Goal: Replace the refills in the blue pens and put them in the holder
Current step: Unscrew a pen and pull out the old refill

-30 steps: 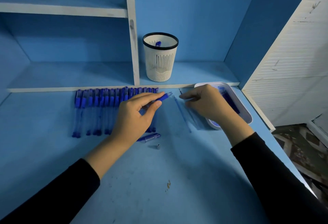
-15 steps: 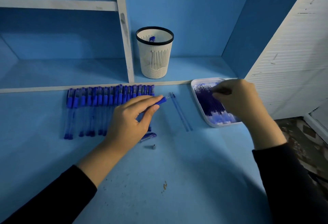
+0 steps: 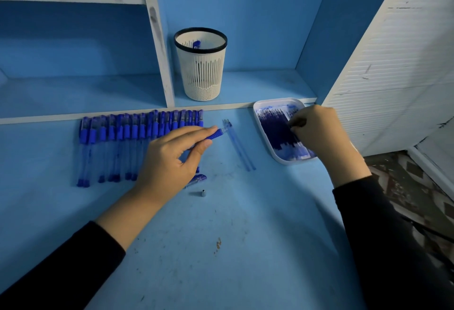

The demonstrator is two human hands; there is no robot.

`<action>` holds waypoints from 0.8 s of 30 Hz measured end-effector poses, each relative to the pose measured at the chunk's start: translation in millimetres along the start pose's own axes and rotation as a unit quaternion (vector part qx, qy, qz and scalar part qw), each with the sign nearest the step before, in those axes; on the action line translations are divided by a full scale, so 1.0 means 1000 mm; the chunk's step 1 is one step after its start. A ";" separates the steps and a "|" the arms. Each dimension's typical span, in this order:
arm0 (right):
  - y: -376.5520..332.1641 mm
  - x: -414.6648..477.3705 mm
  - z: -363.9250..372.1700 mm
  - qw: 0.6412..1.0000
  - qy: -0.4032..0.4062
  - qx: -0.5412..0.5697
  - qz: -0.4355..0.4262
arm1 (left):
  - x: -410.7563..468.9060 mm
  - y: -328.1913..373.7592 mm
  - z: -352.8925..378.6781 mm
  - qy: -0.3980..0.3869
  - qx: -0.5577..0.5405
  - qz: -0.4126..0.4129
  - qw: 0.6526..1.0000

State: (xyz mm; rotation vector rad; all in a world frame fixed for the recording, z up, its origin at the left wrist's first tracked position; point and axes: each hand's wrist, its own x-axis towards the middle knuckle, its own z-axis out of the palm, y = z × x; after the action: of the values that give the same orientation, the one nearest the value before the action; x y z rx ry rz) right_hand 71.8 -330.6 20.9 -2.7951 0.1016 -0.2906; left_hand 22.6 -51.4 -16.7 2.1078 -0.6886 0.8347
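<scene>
My left hand grips a blue pen barrel, its open end pointing right. Behind that hand a row of several blue pens lies on the blue desk. My right hand reaches into the white tray of blue refills, its fingertips pinching at one of them. Two used refills lie on the desk between the hands. A pen cap and a small metal tip lie just below my left hand. The white mesh holder on the shelf holds one blue pen.
A white shelf divider stands left of the holder. A white slatted panel rises at the right, beside the tray. The desk's right edge drops to a patterned floor.
My right hand moved from the desk near the used refills over into the tray and now picks among the refills. My left hand keeps holding the pen barrel in place.
</scene>
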 end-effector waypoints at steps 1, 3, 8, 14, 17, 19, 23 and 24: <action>-0.001 0.000 0.000 1.000 0.002 -0.006 -0.002 | 0.000 0.000 0.000 0.000 -0.001 0.000 1.000; -0.002 -0.001 0.002 1.000 0.010 -0.011 -0.005 | 0.000 0.000 -0.001 -0.003 0.000 0.001 1.000; -0.002 -0.002 0.000 0.998 0.015 0.058 0.026 | 0.000 0.000 -0.001 -0.005 0.005 0.003 1.000; -0.003 -0.007 -0.021 0.948 -0.038 0.308 0.066 | 0.000 0.001 -0.001 0.001 0.006 0.001 1.000; -0.018 -0.014 -0.024 0.868 -0.106 0.479 0.076 | 0.000 0.000 -0.001 0.007 0.006 0.005 1.000; -0.033 -0.017 -0.021 0.794 -0.135 0.586 0.087 | -0.001 -0.001 -0.001 0.011 0.002 0.003 1.000; -0.058 -0.027 -0.009 0.711 -0.142 0.679 0.115 | -0.001 -0.001 -0.001 0.016 -0.003 -0.003 1.000; -0.062 -0.028 -0.005 0.691 -0.136 0.700 0.123 | -0.001 0.000 -0.002 0.020 -0.006 -0.004 1.000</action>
State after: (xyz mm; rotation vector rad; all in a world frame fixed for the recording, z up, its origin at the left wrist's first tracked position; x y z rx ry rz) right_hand 45.2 -270.9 40.9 -1.2196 0.1094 0.1236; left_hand 21.9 -49.7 -16.5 2.0769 -0.6626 0.8643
